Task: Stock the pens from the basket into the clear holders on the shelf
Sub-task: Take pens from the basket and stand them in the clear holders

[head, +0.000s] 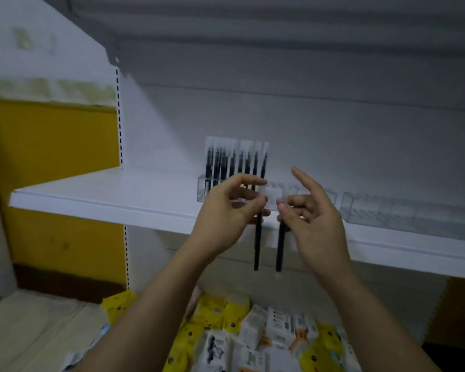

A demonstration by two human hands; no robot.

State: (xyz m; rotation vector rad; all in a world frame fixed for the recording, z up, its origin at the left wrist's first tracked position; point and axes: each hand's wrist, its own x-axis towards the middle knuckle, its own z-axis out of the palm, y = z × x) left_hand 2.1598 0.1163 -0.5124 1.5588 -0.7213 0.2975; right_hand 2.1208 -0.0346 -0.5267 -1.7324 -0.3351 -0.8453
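Your left hand (226,208) and right hand (314,218) cover the middle of the clear holder (202,189) on the white shelf (105,194), so you cannot tell whether that stretch is 1 unit or 2. Motion blur softens the whole view. The stocked pens (234,167) stand upright in the holder's left end, black barrels with pale tops, against the back wall. Blur merges them, so no firm count can be given, though there look to be about 10. A second clear holder (387,213) sits well to the right on the same shelf. It is cut off by the frame edge and its contents are not discernible. Your left fingers pinch the pale top of the left pen (257,245) between thumb and forefinger. Your right fingers grasp the top of the right pen (279,245) with thumb and curled fingers, forefinger extended upward. These 2 pens hang vertically, side by side but apart, in front of the shelf's front edge. Whether a clear wrapper surrounds them is hard to make out. Below the shelf lies a heap of yellow and white packets (253,326), partly hidden by your forearms and cut off at the bottom. A yellow panel (51,135) stands at the left.
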